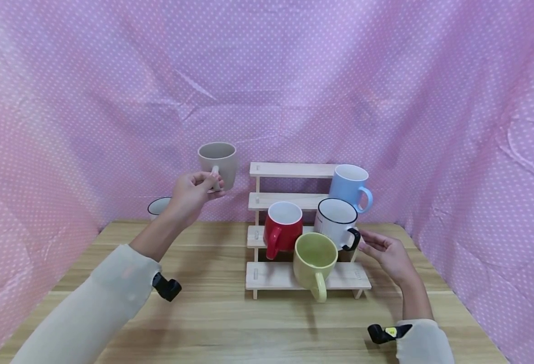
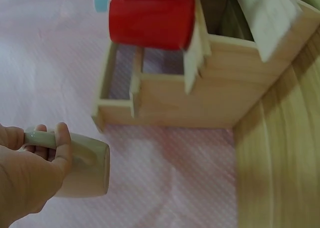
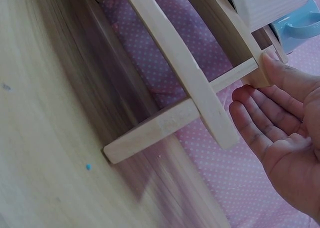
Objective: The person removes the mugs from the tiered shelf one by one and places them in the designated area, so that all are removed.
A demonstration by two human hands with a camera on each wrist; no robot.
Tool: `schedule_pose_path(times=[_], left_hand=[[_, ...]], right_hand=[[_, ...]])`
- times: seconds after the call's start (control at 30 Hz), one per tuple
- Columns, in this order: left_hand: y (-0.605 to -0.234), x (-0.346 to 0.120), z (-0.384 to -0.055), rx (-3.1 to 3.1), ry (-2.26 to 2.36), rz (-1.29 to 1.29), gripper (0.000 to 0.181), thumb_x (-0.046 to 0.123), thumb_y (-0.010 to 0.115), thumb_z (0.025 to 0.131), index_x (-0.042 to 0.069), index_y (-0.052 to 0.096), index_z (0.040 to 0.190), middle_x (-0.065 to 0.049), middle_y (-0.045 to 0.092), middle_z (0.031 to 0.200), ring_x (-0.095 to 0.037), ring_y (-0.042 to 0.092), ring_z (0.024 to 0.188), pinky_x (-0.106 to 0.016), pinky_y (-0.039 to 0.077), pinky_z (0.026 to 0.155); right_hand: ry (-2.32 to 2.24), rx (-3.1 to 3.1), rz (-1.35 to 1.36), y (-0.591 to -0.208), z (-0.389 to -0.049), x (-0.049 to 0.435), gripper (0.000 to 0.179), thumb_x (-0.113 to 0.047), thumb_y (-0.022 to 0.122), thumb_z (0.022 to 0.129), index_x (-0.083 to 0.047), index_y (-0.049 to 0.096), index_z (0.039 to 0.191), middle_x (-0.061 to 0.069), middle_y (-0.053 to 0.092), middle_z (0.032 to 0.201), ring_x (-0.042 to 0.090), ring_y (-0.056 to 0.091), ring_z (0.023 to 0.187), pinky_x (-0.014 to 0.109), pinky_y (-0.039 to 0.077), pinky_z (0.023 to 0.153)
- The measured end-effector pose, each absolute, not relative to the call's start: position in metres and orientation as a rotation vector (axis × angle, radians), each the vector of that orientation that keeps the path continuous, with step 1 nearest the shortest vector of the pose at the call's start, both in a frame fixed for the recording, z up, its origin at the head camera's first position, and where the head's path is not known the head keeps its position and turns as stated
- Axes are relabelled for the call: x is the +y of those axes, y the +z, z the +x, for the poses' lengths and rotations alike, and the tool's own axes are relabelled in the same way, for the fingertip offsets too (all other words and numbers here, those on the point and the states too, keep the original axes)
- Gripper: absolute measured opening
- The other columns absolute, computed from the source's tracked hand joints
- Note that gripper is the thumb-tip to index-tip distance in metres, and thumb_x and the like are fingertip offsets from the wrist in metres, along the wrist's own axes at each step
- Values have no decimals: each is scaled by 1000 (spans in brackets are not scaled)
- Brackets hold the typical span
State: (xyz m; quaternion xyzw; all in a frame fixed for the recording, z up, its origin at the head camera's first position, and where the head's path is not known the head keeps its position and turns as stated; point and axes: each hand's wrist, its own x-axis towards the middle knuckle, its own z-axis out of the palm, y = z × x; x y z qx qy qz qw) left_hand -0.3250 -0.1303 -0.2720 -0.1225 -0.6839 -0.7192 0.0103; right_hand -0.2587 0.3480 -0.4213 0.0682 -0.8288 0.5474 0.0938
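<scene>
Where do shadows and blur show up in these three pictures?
Head view: soft shadows on the pale wood-grain table, the pink polka-dotted fabric paler at upper left; left wrist view: dim and slightly soft, the fabric's dots faint; right wrist view: a dark, purplish shadow on the table beside the tiered pale wooden rack.

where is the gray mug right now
In the head view, the gray mug is held in the air left of the tiered wooden rack, with the person's left hand gripping its handle.
</scene>
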Motion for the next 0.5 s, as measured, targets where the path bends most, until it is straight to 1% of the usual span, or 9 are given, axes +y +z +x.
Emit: schedule_pose_path(times=[0.1, 0.27, 0.43, 0.5], left_hand=[[-281, -137, -328, -2134, -2264, -358, 38, 15, 53, 108, -19, 52, 126, -17, 53, 122, -28, 58, 116, -36, 54, 102], [-299, -149, -334, -2196, -2250, -301, 43, 19, 50, 109, -17, 50, 132, -15, 51, 126, -29, 55, 123, -33, 52, 104], [-322, -160, -339, -2227, -2222, -270, 46, 22, 51, 109, -17, 50, 134, -16, 51, 128, -29, 55, 125, -32, 51, 105], [-333, -164, -342, -2235, -2206, -261, 44, 21, 49, 110, -16, 50, 134, -17, 51, 129, -27, 55, 124, -32, 52, 105]], right_hand=[[1625, -2456, 201, -421, -259, 349, 57, -25, 73, 98, 6, 54, 143, 26, 58, 140, -4, 63, 110, 14, 52, 92], [1651, -2448, 202, -421, -259, 349, 58, -25, 73, 97, 4, 55, 143, 25, 56, 142, -3, 63, 111, 15, 52, 93], [1633, -2456, 195, -421, -258, 349, 58, -26, 73, 97, 4, 55, 143, 26, 55, 143, -4, 62, 111, 15, 52, 92], [1621, -2459, 193, -421, -258, 349, 58, -25, 73, 97, 5, 54, 143, 26, 56, 142, -4, 62, 110, 15, 52, 91]])
